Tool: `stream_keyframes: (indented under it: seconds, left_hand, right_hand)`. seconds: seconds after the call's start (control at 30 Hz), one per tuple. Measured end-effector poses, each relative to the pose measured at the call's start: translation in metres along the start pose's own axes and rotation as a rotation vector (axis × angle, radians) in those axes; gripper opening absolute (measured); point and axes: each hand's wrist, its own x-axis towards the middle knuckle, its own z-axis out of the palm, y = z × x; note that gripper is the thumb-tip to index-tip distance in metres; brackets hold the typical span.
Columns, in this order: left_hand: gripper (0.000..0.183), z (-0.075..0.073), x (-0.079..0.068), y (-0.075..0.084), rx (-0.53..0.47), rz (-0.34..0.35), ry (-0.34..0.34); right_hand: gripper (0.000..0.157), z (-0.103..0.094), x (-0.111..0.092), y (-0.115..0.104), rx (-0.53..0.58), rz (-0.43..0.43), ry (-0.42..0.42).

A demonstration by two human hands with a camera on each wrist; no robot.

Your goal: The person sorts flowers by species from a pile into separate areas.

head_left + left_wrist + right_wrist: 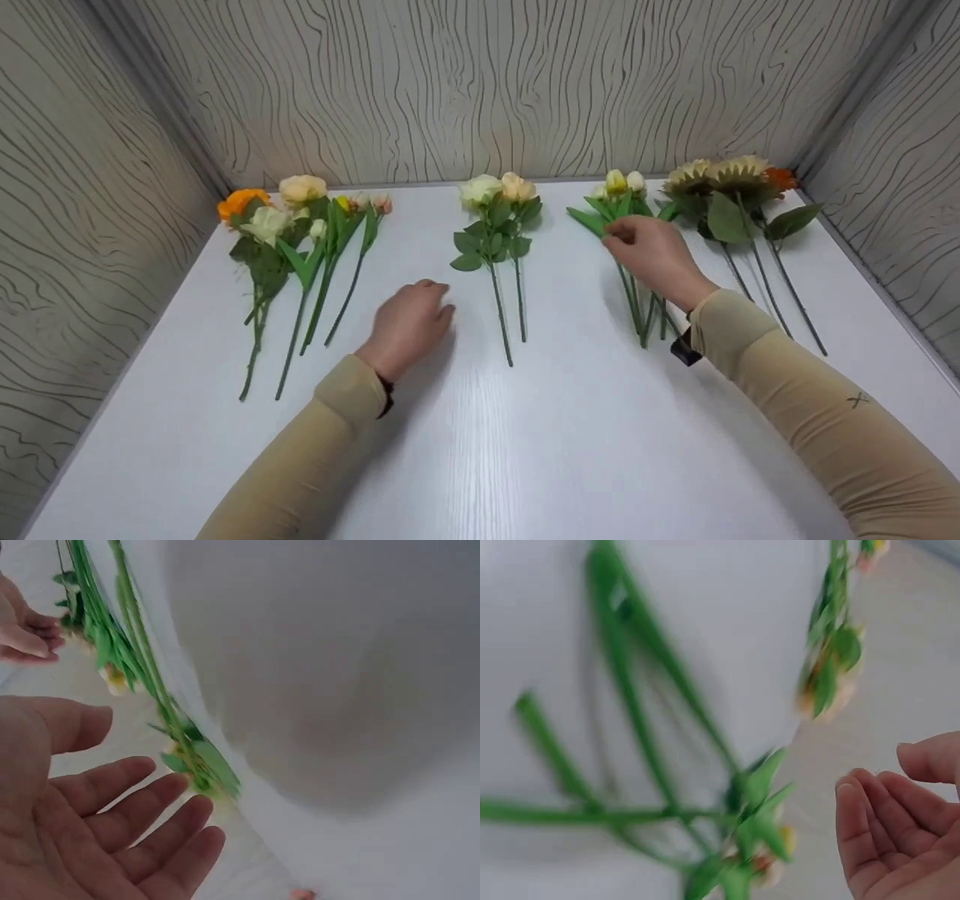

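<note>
My left hand (409, 326) hovers over the white table, left of two roses (492, 244) with pale green and peach heads. In the left wrist view its fingers (161, 817) are spread and hold nothing. Above the tulips (624, 206) is my right hand (654, 253), covering part of their leaves and stems. The right wrist view shows its fingers (889, 821) loosely bent, with a gap to the thumb and nothing between them. The tulips have yellow and white heads, and their stems cross on the table in the right wrist view.
At the left lie an orange flower (244, 204), pale roses (302, 189) and several tulips (330, 240). Large cream flowers (739, 176) and a dark orange one (781, 178) lie at the far right. Wood-patterned panels (480, 90) enclose the white table (480, 450) at back and sides.
</note>
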Motion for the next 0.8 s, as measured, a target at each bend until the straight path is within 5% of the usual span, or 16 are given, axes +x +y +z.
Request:
stream_keyframes:
  seconds: [0.17,0.33,0.53,0.8]
  left_hand:
    - [0.026,-0.017,-0.015,-0.064,0.008,-0.18,0.061]
    - [0.018,-0.026,-0.023,-0.105,-0.025,-0.327,0.055]
    - [0.016,-0.03,-0.025,-0.121,-0.077,-0.44,-0.025]
    - [0.017,-0.035,-0.023,-0.118,-0.085,-0.45,-0.05]
  right_hand:
    - [0.031,0.037,-0.012,-0.038,-0.026,-0.177,-0.049]
    - [0.025,0.077,-0.029,-0.071,-0.104,-0.396,-0.123]
    - [0.023,0.111,-0.047,-0.09,-0.179,-0.639,-0.189]
    - [0.021,0.12,-0.049,-0.092,-0.165,-0.654,-0.201]
